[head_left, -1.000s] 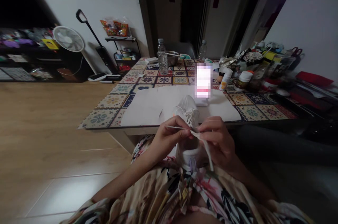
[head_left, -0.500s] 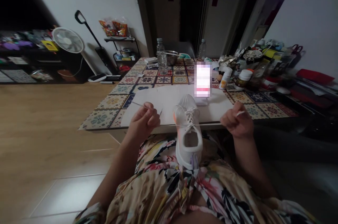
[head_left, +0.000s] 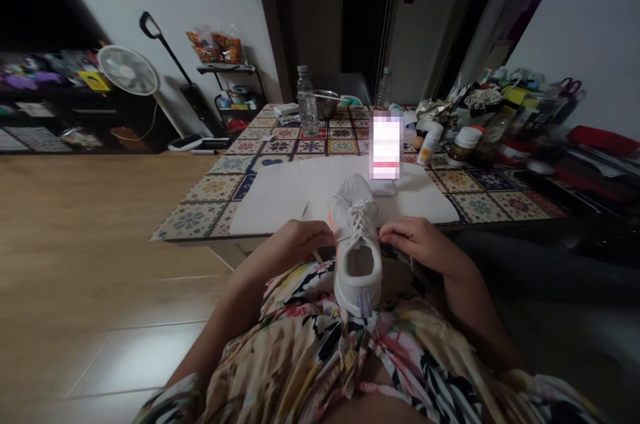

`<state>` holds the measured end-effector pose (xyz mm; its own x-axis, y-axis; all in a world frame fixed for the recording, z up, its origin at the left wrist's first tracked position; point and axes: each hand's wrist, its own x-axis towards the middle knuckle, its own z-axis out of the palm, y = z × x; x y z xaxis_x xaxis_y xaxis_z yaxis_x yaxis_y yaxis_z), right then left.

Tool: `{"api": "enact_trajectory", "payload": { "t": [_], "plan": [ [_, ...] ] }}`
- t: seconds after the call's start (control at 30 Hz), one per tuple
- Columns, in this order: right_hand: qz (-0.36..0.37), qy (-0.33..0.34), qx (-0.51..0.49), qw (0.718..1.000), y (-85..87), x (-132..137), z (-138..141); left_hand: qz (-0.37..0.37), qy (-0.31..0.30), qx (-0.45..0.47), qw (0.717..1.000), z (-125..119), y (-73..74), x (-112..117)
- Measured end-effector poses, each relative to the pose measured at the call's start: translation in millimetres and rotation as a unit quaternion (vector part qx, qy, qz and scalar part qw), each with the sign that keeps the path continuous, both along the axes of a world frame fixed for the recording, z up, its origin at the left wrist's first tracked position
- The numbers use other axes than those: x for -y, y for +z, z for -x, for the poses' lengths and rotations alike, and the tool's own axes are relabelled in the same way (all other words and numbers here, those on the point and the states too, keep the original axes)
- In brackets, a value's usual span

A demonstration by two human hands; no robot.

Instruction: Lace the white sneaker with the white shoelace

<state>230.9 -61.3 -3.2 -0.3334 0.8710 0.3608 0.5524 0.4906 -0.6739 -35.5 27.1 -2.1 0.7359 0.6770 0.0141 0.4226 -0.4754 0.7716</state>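
1. Shoe [head_left: 356,227]: between left hand [head_left: 306,237] and right hand [head_left: 414,241], heel toward wearer, toe toward table [head_left: 193,214]
2. Sheet [head_left: 280,192]: on table, along near edge
3. Phone [head_left: 386,146]: over sheet's right half, beyond shoe
4. Bottle [head_left: 307,107]: far part of table, bowl [head_left: 327,107] just right of it
5. Jar [head_left: 465,146]: on table, right of phone
6. Fan [head_left: 129,69]: left of table, shelf rack [head_left: 240,94] between them

From where I stand, the shoe [head_left: 343,264] is white, with orange on its left side and a pale purple heel tab [head_left: 365,303]; its laces [head_left: 359,225] are white too. The mat [head_left: 280,194] is plain white, the counter [head_left: 200,214] has squares of cream, dark blue and red with flower figures, and the clothing [head_left: 280,371] is beige, with pink and black
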Motion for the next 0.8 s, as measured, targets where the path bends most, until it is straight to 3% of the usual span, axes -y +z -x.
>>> {"api": "enact_trajectory", "payload": {
  "t": [0.1,0.2,0.3,0.37,0.43,0.53,0.6,0.7,0.8],
  "plan": [
    [0.028,0.032,-0.072,0.996,-1.5,-4,-8,0.019,0.001,0.018,1.0,7,-0.2,-6],
    [0.037,0.074,-0.181,0.98,-2.6,-6,-9,0.019,-0.045,0.138,0.989,9,0.6,-10],
    [0.047,0.108,-0.307,0.944,-5.3,-5,4,0.065,-0.09,0.301,0.947,-1,-0.1,-4],
    [0.064,0.138,-0.384,0.911,-8.3,-5,18,0.158,-0.102,0.374,0.908,-14,-2.7,4],
    [0.067,0.138,-0.437,0.886,-11.7,-6,31,0.233,-0.107,0.4,0.88,-28,-7.0,11],
    [0.077,0.102,-0.484,0.866,-16.5,-8,42,0.282,-0.052,0.43,0.856,-43,-14.6,15],
    [0.1,0.077,-0.497,0.858,-19.0,-10,43,0.299,-0.013,0.439,0.847,-46,-18.3,13],
    [0.117,0.05,-0.494,0.86,-20.3,-12,44,0.302,-0.002,0.441,0.845,-45,-19.3,11],
    [0.077,0.008,-0.45,0.89,-16.3,-9,47,0.241,-0.023,0.437,0.866,-43,-14.5,14]
  ]
}}
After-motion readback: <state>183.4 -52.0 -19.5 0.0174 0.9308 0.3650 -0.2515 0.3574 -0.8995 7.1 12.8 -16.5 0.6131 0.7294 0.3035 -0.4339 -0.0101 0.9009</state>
